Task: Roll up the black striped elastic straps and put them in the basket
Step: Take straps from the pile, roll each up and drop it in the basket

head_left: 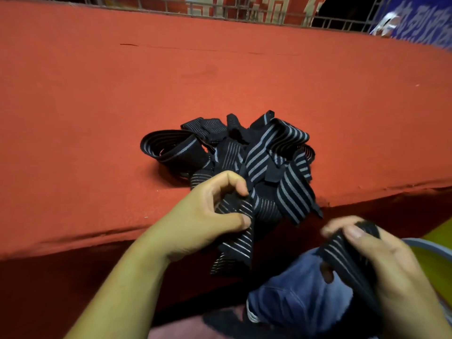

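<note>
A: Left grip (208, 216) status?
B: Forearm (127, 272) in from lower left, palm turned right. Thumb and forefinger curled, pinching a strap (237, 243) at the desk (97, 118) edge. The strap's tail hangs below the edge.
A: Right grip (381, 260)?
B: Low right, over the knee (293, 289), blurred. Thumb on top, fingers curled round a second strap (342, 260). It's bunched or part-rolled, can't tell which.
A: Other straps?
B: Pile (256, 152) lies loose on the red desk, just beyond the left grip, with a looped strap (168, 148) on its left side. Basket (425, 243) rim is at the right edge, just beside the right grip.
</note>
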`<state>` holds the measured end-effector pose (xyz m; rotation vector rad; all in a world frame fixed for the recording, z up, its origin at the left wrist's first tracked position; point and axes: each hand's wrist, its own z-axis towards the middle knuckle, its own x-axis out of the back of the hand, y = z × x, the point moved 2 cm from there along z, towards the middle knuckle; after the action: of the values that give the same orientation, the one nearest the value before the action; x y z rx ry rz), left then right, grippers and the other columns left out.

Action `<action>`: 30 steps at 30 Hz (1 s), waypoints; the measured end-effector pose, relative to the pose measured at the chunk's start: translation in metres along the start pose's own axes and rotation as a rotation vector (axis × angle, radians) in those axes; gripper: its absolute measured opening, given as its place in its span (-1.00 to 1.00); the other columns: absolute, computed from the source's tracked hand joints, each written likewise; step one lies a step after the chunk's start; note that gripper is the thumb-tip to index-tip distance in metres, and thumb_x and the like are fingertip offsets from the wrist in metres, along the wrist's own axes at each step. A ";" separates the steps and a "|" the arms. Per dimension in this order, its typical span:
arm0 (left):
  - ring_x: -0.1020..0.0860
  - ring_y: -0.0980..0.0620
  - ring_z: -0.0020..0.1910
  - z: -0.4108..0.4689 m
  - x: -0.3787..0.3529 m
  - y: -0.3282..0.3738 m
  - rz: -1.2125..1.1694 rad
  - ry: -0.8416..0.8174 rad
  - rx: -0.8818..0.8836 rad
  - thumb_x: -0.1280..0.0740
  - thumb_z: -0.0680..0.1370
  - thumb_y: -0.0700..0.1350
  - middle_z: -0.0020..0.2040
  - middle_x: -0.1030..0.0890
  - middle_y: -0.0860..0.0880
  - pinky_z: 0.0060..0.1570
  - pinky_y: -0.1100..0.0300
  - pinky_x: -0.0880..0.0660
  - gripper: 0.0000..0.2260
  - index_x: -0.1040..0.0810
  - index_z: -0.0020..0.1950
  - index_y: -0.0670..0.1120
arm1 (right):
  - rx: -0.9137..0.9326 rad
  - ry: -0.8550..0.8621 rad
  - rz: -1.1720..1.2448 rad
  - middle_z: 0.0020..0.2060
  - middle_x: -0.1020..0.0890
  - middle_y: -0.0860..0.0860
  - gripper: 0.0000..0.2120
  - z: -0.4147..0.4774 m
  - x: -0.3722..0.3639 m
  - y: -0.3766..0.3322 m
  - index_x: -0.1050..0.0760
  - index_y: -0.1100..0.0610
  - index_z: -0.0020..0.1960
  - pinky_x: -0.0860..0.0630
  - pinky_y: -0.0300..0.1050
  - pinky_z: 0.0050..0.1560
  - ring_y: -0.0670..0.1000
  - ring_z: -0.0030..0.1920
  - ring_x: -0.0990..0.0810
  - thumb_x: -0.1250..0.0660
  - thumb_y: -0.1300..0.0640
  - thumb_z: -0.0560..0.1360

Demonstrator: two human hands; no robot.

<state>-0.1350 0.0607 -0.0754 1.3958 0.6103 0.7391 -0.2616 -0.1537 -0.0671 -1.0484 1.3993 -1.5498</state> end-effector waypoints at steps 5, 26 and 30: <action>-0.57 0.18 0.08 -0.002 -0.015 0.006 0.083 -0.136 -0.035 -0.45 0.48 -0.46 0.06 -0.61 0.09 0.11 0.31 -0.47 -0.58 -0.50 0.20 -0.06 | -0.081 -0.341 -0.097 -0.04 -0.77 -0.16 -0.56 0.010 -0.026 0.005 -0.66 -0.13 0.29 -0.59 -0.36 0.01 -0.18 0.03 -0.73 -0.43 -0.22 0.45; -0.64 0.29 -0.15 0.004 -0.005 -0.004 0.389 0.443 -0.251 -0.44 0.59 -0.11 -0.12 -0.71 0.22 -0.09 0.28 -0.54 -0.91 -0.61 -0.11 -0.01 | -0.093 -0.282 0.017 -0.30 -0.64 0.04 -0.82 0.006 -0.046 0.004 -0.52 -0.01 -0.25 -0.55 -0.23 -0.22 -0.05 -0.26 -0.59 -0.40 -0.08 0.44; -0.38 0.27 -0.48 0.005 0.007 -0.005 0.289 0.480 -0.158 -0.36 0.64 -0.12 -0.48 -0.50 0.20 -0.43 0.38 -0.30 -0.88 -0.58 -0.09 -0.06 | -0.111 -0.270 -0.101 -0.24 -0.69 0.17 -0.82 0.007 -0.037 0.013 -0.59 0.00 -0.21 -0.55 -0.22 -0.19 -0.03 -0.23 -0.62 -0.40 -0.09 0.45</action>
<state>-0.1259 0.0623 -0.0797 1.1750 0.7089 1.3478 -0.2417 -0.1232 -0.0822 -1.3599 1.2727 -1.3531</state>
